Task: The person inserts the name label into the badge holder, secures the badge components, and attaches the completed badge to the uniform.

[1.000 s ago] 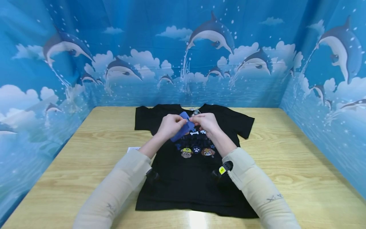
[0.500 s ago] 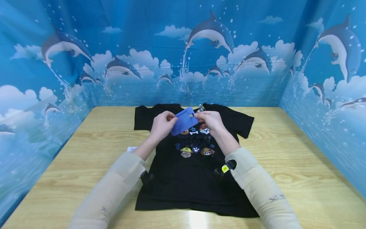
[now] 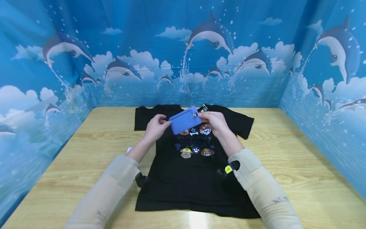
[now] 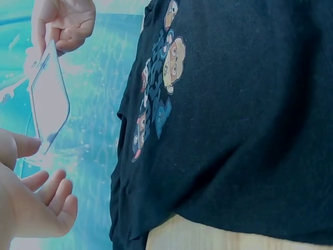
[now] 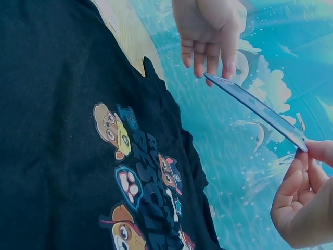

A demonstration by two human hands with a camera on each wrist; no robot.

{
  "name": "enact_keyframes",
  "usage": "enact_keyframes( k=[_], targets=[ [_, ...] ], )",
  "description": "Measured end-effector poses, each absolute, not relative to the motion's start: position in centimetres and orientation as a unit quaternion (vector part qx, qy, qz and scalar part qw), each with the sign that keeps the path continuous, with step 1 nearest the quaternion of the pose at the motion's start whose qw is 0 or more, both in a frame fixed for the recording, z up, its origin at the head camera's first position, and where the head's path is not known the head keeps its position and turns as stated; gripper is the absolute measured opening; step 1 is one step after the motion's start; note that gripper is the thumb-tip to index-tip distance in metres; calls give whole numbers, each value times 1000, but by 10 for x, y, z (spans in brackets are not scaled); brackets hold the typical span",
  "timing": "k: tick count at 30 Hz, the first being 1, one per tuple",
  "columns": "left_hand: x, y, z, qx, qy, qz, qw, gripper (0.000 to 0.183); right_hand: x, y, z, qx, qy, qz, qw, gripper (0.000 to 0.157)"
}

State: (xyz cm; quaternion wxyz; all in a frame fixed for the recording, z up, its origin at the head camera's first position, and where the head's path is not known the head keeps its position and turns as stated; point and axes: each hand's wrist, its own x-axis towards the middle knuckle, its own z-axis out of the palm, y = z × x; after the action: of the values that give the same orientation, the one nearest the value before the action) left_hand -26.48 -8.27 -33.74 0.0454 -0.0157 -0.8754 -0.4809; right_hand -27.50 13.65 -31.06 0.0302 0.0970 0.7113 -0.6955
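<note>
My right hand (image 3: 215, 122) pinches a blue badge holder (image 3: 184, 121) by its slotted end. A shiny metal clip (image 3: 204, 108) shows just beyond those fingers; how it is joined is hidden. At the other end of the holder is my left hand (image 3: 155, 127). In the left wrist view, the left thumb meets or nearly meets the corner of the badge holder (image 4: 50, 101), while the other fingers are spread apart from it. The holder is raised above a black T-shirt (image 3: 188, 181) with cartoon dog prints.
The T-shirt lies flat on a wood-grain table (image 3: 286, 165), neck at the far side. A small white printed card (image 3: 129, 149) is mostly covered by my left forearm. A blue dolphin-print curtain (image 3: 160, 41) closes off the back and sides.
The badge holder has swung from steeply tilted to nearly level, showing its broad face. My left hand has moved left and loosened from it; my right hand has shifted slightly right with it.
</note>
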Motion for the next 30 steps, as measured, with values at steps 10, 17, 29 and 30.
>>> enact_keyframes(
  k=[10, 17, 29, 30],
  targets=[
    [-262, -76, -341, -21, -843, -538, 0, 36, -273, 139, -314, 84, 674, -731, 54, 8],
    [-262, -74, -339, -9, -825, -566, 7, 28, -274, 139, -316, 76, 660, -745, 61, 3],
    [-262, -80, -337, 12, -791, -611, 1, 24, -273, 139, -318, 61, 647, -754, 98, 13],
    [-262, -81, -337, 12, -788, -615, 2, 24, -273, 139, -318, 59, 648, -753, 101, 13]
  ],
)
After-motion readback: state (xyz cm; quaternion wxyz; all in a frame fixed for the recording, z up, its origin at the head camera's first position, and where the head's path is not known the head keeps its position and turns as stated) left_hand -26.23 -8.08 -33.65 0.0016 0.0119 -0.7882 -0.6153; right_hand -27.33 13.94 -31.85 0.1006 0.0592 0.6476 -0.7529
